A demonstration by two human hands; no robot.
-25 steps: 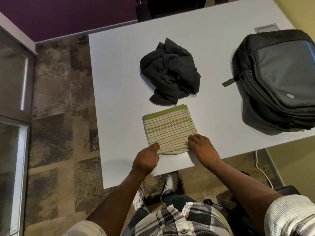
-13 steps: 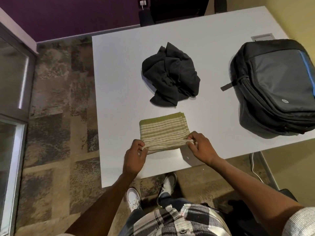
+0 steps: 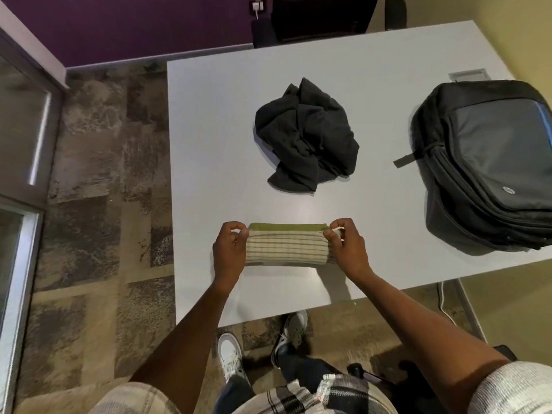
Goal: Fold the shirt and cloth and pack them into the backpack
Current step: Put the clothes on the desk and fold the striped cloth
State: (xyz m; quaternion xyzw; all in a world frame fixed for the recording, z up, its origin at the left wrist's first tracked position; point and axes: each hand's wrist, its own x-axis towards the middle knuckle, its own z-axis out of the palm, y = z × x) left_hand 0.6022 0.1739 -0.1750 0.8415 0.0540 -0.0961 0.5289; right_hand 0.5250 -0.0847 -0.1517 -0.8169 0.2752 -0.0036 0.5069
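Left hand (image 3: 228, 249) and right hand (image 3: 346, 249) each pinch an end of the striped cloth (image 3: 285, 248), laying one half over the other. Beyond them the shirt (image 3: 307, 138) lies crumpled; off the right hand sits the backpack (image 3: 490, 162), apparently zipped. Next: press the fold flat, then release

white table (image 3: 209, 144) | on it: crumpled dark shirt (image 3: 307, 138), striped cloth (image 3: 286, 248), backpack (image 3: 490, 168)
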